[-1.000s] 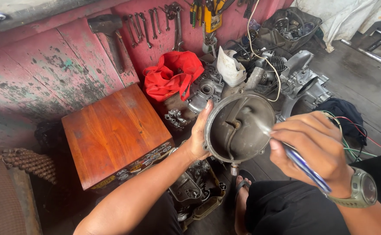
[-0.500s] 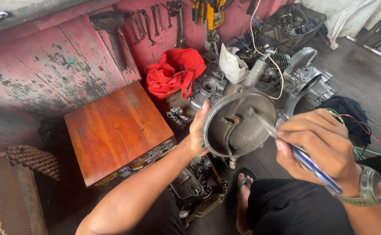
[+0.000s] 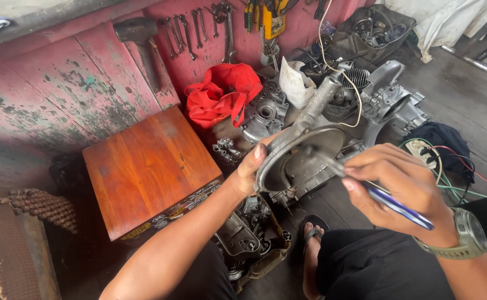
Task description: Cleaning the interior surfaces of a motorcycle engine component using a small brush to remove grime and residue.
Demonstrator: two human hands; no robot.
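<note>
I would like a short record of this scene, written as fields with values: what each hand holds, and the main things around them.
Left hand: grips the rim of a round grey metal engine cover, held tilted above the floor.
Right hand: holds a blue-handled tool, its tip inside the cover.
Wrist: olive watch on the right arm.
Beside the left arm: wooden box.
Behind: red cloth, engine parts.
Wall: wrenches and a hammer hanging.

Dark plank floor (image 3: 465, 94) under engine casings (image 3: 376, 105), red bag (image 3: 221, 94), wooden box (image 3: 149, 166), dark cloth (image 3: 443, 139).
</note>
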